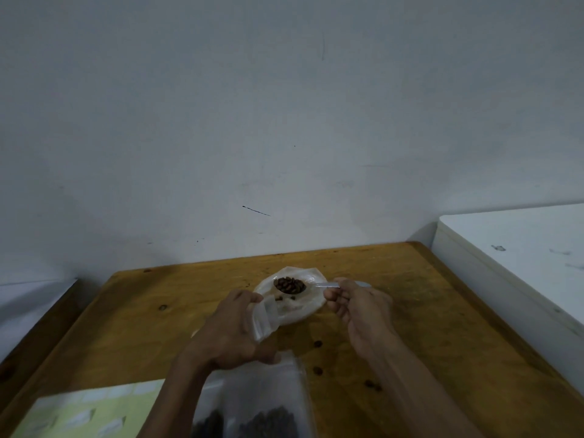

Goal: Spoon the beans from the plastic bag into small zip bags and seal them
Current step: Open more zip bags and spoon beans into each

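A crumpled translucent plastic bag (292, 300) lies open on the wooden table, a few loose brown beans (286, 298) inside. Above it hangs a metal spoon (292, 285) heaped with beans, level. A small clear zip bag (264, 320) stands open just beside it.

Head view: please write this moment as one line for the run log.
left hand: holds small zip bag | right hand: holds spoon full of beans over plastic bag | filled bags near | step: transfer
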Tool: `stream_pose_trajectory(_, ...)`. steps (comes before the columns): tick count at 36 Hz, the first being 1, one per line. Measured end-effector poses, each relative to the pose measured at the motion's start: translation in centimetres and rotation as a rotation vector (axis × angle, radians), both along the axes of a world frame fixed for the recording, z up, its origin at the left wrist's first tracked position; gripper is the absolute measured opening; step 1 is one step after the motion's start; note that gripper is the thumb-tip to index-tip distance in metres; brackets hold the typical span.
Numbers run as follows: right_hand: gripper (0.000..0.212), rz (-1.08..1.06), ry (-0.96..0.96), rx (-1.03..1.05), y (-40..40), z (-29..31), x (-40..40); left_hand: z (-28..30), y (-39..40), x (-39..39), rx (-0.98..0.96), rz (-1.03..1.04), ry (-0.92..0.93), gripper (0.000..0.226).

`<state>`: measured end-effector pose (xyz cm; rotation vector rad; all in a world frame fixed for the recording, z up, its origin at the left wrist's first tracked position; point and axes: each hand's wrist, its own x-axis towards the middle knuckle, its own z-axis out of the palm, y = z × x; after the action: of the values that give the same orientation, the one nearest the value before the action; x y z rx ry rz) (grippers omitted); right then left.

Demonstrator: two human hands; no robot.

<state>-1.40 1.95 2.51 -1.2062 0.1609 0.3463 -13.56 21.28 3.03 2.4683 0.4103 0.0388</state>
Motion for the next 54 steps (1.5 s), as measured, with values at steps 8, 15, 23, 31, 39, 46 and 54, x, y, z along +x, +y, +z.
stream_pose_trajectory(8,0.016,0.027,-0.05,0.004,-0.5,0.5,0.0,0.1,-0.8,0.0,0.005,0.061,-0.01,0.111)
stream_pose_trajectory(15,0.015,0.088,-0.161,-0.085,-1.5,3.1,-1.9,-0.1,-0.8,0.1,-0.039,0.081,-0.057,0.105)
stream_pose_trajectory(23,0.02,0.192,-0.487,-0.311,-0.4,3.8,-4.4,-0.3,-0.9,0.3,-0.114,0.054,-0.109,0.087)
stream_pose_trajectory(31,0.021,0.075,-0.986,-0.482,-0.9,2.8,-4.4,-0.6,-0.5,0.2,-0.09,0.046,-0.113,0.086)
stream_pose_trajectory(39,0.023,-0.006,-0.932,-0.602,-1.3,-0.7,-2.8,-0.6,-0.6,0.1,-0.096,0.036,-0.1,0.098)
stream_pose_trajectory(46,0.019,0.117,-0.899,-0.575,-0.3,-1.4,-3.3,-0.4,-0.9,0.4,0.0,0.004,-0.02,0.117)
stream_pose_trajectory(54,0.023,0.062,-1.101,-0.619,-1.1,-1.5,-3.3,-0.3,-1.1,0.5,0.024,0.003,-0.007,0.116)
